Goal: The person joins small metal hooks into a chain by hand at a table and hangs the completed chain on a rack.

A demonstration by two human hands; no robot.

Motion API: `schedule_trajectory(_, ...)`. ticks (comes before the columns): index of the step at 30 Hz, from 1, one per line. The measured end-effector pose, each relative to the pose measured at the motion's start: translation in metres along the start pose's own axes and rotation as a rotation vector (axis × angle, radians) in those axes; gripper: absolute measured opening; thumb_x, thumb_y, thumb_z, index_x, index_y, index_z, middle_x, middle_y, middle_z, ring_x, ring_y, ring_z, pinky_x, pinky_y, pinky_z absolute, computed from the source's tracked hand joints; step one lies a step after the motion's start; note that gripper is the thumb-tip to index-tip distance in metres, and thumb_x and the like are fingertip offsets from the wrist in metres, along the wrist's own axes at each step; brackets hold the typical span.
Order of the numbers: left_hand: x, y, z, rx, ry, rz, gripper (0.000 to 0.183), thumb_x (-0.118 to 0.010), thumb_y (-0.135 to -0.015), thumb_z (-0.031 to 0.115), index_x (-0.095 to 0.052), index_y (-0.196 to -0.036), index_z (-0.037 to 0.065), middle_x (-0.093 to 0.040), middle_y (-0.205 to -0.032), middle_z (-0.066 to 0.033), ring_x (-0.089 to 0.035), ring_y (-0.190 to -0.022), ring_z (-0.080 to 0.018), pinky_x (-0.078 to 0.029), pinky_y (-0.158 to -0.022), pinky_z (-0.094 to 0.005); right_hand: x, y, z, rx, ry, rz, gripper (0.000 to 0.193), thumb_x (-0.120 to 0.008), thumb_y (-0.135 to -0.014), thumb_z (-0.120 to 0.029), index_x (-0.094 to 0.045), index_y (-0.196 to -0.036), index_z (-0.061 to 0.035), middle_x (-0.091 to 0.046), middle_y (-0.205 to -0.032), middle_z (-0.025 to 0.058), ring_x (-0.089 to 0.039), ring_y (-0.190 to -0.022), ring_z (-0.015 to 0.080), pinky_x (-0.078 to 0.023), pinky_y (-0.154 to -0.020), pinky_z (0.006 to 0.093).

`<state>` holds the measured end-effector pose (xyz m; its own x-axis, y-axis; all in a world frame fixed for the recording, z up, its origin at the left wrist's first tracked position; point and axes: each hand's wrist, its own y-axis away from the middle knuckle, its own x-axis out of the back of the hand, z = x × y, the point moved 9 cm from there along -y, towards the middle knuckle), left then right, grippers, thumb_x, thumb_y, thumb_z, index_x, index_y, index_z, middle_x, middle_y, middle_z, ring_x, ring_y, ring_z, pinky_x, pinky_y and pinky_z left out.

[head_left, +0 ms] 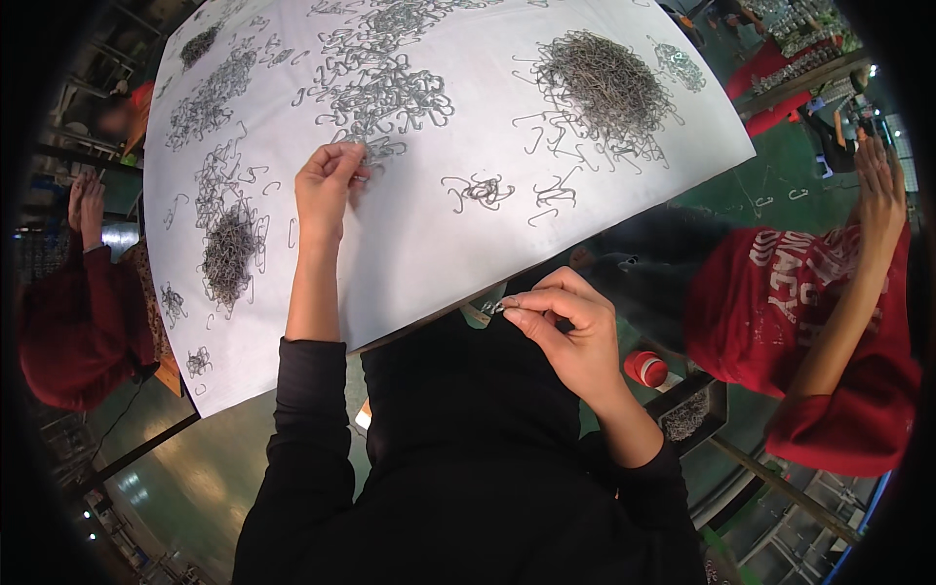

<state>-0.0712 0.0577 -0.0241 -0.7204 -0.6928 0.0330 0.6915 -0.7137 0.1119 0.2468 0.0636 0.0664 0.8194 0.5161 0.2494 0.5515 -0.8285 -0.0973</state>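
Bent wire hooks lie in heaps on a white-covered table [429,244]. My left hand [324,185] reaches over the tabletop, thumb and fingers drawn together at the near end of the central pile of hooks [385,93]. Whatever is between those fingertips is hidden. Just off the table's near edge, my right hand [575,322] pinches a small bit of shiny wire that looks like a metal hook [494,306]. A small cluster of hooks [483,191] lies on the sheet between the central pile and the right side.
A dense dark heap of hooks [609,88] sits at the far right, another [230,255] at the left. People in red, one at the right [780,292] and one at the left [83,322], flank the table. A red-lidded container [645,369] and dark tray [717,405] stand by my right elbow.
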Motion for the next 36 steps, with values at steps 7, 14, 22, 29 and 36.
schedule_trajectory(7, -0.014, 0.011, -0.024, 0.206, 0.225, -0.081, 0.015, -0.066, -0.084, 0.019, -0.063, -0.092, 0.007, -0.063, -0.085, 0.0, -0.055, -0.077, -0.0071, -0.041, -0.067, -0.0212, 0.0, 0.0, -0.002, -0.02, 0.027, -0.005, 0.011, -0.071, -0.075, -0.001, -0.07, -0.086, -0.0044, -0.058, -0.075, 0.0021, -0.047, -0.054, 0.0046, -0.034, -0.045, 0.0201)
schedule_trajectory(14, -0.027, 0.022, -0.018, 0.161, 0.278, -0.157, 0.013, -0.065, -0.085, 0.02, -0.064, -0.091, 0.008, -0.062, -0.088, 0.0004, -0.054, -0.08, -0.0074, -0.041, -0.074, -0.0238, -0.001, 0.0, -0.003, -0.003, 0.026, -0.005, 0.011, -0.071, -0.075, -0.002, -0.07, -0.086, -0.0049, -0.058, -0.075, 0.002, -0.046, -0.054, 0.0051, -0.034, -0.045, 0.0202)
schedule_trajectory(22, 0.018, -0.008, 0.012, -0.247, -0.522, 0.245, 0.019, -0.066, -0.082, 0.021, -0.065, -0.091, 0.005, -0.063, -0.092, -0.0049, -0.058, -0.085, -0.021, -0.045, -0.077, -0.0326, 0.001, 0.001, -0.007, 0.01, 0.064, 0.002, 0.012, -0.071, -0.074, -0.002, -0.07, -0.086, -0.0055, -0.057, -0.074, 0.0016, -0.045, -0.055, 0.0061, -0.034, -0.046, 0.0208)
schedule_trajectory(29, -0.029, 0.002, 0.038, -0.488, -0.934, 0.161, 0.021, -0.073, -0.073, 0.026, -0.066, -0.082, 0.009, -0.059, -0.098, -0.005, -0.052, -0.095, -0.0253, -0.043, -0.078, -0.0384, 0.001, -0.001, -0.005, -0.006, 0.087, -0.005, 0.012, -0.071, -0.075, -0.003, -0.07, -0.086, -0.0052, -0.057, -0.075, 0.0022, -0.045, -0.055, 0.0063, -0.034, -0.047, 0.0211)
schedule_trajectory(36, -0.053, 0.002, 0.026, -0.364, -1.196, 0.125, 0.033, -0.077, -0.068, 0.034, -0.066, -0.084, 0.008, -0.057, -0.095, -0.0055, -0.051, -0.096, -0.0249, -0.04, -0.078, -0.0424, 0.001, -0.003, -0.006, -0.01, 0.075, -0.006, 0.011, -0.071, -0.075, -0.003, -0.07, -0.086, -0.005, -0.058, -0.075, 0.0024, -0.047, -0.056, 0.0064, -0.035, -0.047, 0.0209)
